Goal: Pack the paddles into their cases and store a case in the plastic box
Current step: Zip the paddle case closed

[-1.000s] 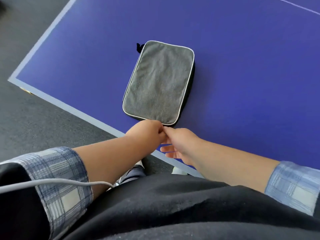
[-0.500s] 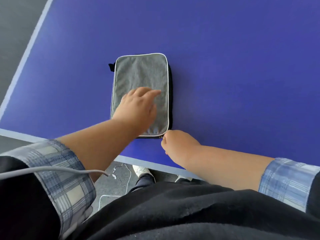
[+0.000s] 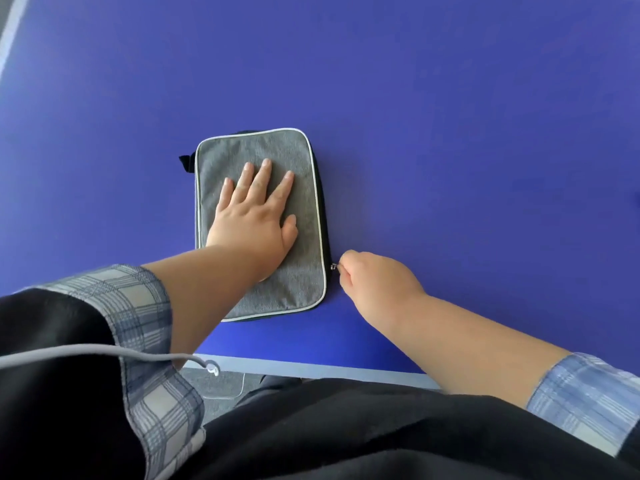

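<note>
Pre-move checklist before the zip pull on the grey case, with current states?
1. Left hand pinning the grey case flat: ok, palm and fingers spread on the top panel.
2. Right hand grip on the zipper pull: ok, pinched at the case's right edge.
3. Case fully on the blue table: ok, near edge lies inside the table's edge.
4. Zip path clear along the right side: ok, nothing beside it.
5. Paddle inside: cannot tell, case hides its contents.
6. Plastic box within reach: cannot tell, not in view.
</note>
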### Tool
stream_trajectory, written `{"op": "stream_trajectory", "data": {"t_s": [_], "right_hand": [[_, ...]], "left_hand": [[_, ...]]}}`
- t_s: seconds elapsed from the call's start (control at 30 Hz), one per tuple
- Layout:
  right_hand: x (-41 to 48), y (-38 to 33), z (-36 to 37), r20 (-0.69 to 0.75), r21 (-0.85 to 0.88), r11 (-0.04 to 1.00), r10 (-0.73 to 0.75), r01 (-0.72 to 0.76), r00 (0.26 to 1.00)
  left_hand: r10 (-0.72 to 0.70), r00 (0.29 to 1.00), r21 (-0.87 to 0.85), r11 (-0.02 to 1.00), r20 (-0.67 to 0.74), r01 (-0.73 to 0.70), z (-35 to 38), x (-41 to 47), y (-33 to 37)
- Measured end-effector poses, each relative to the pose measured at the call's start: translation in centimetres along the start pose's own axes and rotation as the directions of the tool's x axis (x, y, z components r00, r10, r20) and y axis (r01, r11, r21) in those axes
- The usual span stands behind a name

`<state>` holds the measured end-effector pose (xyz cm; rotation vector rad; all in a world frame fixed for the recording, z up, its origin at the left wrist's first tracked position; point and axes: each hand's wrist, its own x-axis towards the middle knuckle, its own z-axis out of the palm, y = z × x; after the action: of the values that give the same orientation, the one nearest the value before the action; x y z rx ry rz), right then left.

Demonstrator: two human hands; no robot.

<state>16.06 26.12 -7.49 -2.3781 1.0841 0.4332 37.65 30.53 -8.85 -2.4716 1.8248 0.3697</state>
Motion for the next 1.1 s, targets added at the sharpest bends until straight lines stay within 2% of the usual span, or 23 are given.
{"op": "stream_trajectory", "data": {"t_s": [0.37, 0.5, 0.7, 0.8, 0.87, 0.97, 1.03, 1.1], "right_hand": [[11.1, 1.4, -5.6, -0.154, 0.026, 0.999, 0.042, -0.039, 0.987], [15.2, 1.3, -7.6, -0.164, 0.045, 0.998, 0.054, -0.047, 0.985], [19.6, -0.1, -10.2, -0.091, 0.013, 0.999, -0.033, 0.034, 0.995], [21.9, -1.2, -11.7, -0.015, 0.127, 0.987, -0.095, 0.096, 0.995], [23.4, -2.3, -12.4, 0.072, 0.221, 0.974, -0.058, 0.041, 0.996], [25.1, -4.0, -13.0, 0.247, 0.377, 0.914, 0.056, -0.149, 0.967], [25.6, -4.9, -13.3, 0.301, 0.354, 0.913, 0.095, -0.203, 0.949], [25.6, -5.8, -13.6, 0.305, 0.255, 0.946, 0.12, -0.202, 0.945]], "left_hand": [[-0.003, 1.0, -0.045, 0.999, -0.004, 0.003, 0.0, 0.2, 0.0], [0.002, 1.0, -0.064, 0.998, 0.005, -0.001, -0.2, 0.3, -0.1], [0.023, 1.0, -0.091, 0.996, 0.01, -0.022, -0.4, 0.5, -0.4], [0.028, 1.0, -0.107, 0.994, -0.01, -0.029, -0.3, 0.6, -0.4], [0.03, 0.999, -0.12, 0.992, -0.02, -0.033, -0.1, 0.7, -0.4], [0.028, 1.0, -0.136, 0.99, -0.009, -0.029, -0.1, 0.6, -0.6], [0.032, 0.999, -0.154, 0.988, 0.015, -0.029, -0.5, 0.6, -0.7], [0.04, 0.999, -0.196, 0.98, 0.007, -0.038, -1.2, 0.8, -1.0]]}}
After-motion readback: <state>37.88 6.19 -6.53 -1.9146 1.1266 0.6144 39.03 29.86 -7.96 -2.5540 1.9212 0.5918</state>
